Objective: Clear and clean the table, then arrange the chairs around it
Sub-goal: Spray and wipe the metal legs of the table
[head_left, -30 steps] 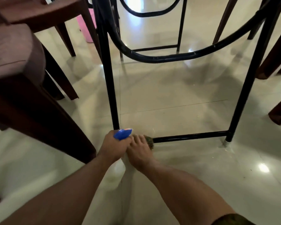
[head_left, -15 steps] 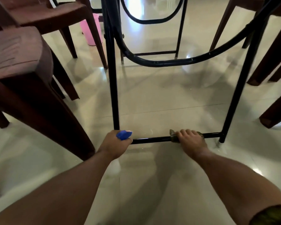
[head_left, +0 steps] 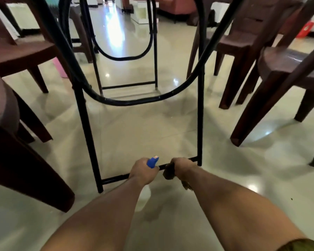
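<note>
1. The camera looked low under the table, whose black metal frame [head_left: 199,124] stood on the glossy floor [head_left: 143,134]; the tabletop was out of view.
2. The right hand [head_left: 184,167] had its fingers curled round a dark cloth [head_left: 168,175], clamping it onto the frame's bottom crossbar [head_left: 116,177] close to the leg on the person's right.
3. The left hand [head_left: 142,172] sat just beside it, fingers closed round the neck of a spray bottle [head_left: 152,162], whose blue nozzle poked up above the knuckles. Whether that hand touched the bar could not be told.
4. This looked like the cleaning stage, with the wiping down at the frame's lowest rail.
5. The next move probably called for sliding the wrapped cloth along the bar toward the other leg. The bottle hand stood in that path and would need to shift aside first.
6. Brown chairs [head_left: 288,69] stood close on both sides, seemingly not yet arranged.
</note>
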Demonstrator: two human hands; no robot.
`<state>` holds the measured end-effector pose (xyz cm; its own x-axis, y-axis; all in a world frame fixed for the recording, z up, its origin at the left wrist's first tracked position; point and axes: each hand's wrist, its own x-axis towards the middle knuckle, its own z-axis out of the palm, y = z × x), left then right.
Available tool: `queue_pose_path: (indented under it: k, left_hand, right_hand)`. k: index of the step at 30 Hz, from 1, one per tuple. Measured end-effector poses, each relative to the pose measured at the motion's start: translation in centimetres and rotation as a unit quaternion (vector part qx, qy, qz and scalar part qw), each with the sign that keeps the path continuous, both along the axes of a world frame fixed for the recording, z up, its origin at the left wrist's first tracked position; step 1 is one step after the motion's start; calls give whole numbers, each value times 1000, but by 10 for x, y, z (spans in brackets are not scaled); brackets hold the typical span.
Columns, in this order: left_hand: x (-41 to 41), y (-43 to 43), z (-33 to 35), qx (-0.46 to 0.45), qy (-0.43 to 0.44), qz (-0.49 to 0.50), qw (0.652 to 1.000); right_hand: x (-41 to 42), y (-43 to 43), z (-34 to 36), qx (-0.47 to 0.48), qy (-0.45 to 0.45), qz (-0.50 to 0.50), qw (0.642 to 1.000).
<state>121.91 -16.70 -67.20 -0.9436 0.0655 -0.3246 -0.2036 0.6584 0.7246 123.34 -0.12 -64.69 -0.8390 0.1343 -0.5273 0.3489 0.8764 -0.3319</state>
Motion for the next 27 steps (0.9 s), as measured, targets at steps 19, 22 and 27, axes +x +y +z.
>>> queue_pose_path:
  k: [19,22,27]
  left_hand:
    - [124,114,378,-42,-46,-232,971]
    - [144,131,455,-33,-75,-211,974]
    - [157,167,560,-30,-62,-226,972]
  right_hand:
    - [135,84,379,-224,44,-253,940]
    - [156,96,447,-218,25,-281,934]
    - [174,132,536,-210,22,-299,931]
